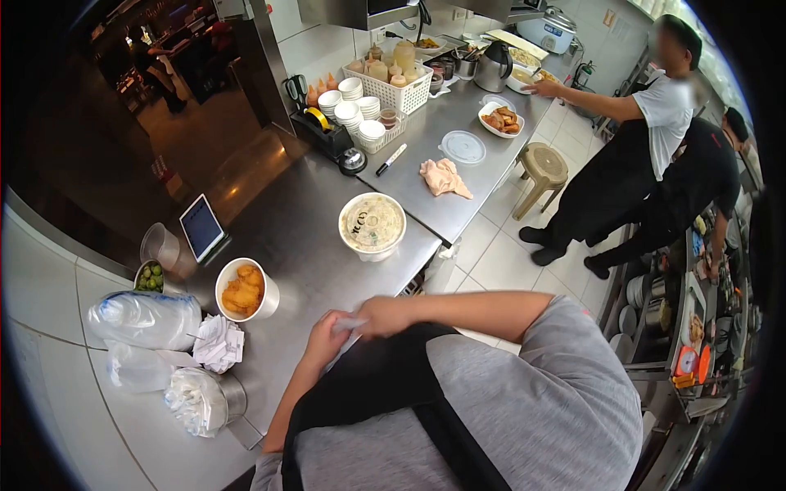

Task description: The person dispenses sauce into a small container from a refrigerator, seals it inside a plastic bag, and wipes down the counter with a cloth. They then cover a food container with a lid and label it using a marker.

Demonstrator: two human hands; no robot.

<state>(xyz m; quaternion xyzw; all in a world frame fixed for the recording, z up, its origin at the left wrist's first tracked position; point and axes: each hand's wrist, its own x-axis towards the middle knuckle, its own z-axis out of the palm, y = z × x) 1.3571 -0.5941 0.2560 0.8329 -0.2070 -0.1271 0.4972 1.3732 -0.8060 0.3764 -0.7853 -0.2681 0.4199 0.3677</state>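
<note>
My left hand [326, 334] is closed around a pale, thin, limp thing [350, 324], perhaps plastic or paper; its kind is not clear. Against its other end my right hand [381, 317] is closed too, slightly smeared by motion. Both hands are close to my apron, at the steel counter's edge. Beyond them stands a lidded white tub [372, 227] with dark writing on its clear lid. To the left, an uncovered white paper bucket [247, 288] holds golden fried pieces.
Bagged plastic goods [143, 319], crumpled receipts [219, 344] and a tablet [201, 227] line the left side. Farther along are a call bell [353, 160], a marker [391, 159], a loose lid [463, 147] and a sauce basket [393, 88]. A co-worker [634, 131] reaches toward bowls by a stool [544, 168].
</note>
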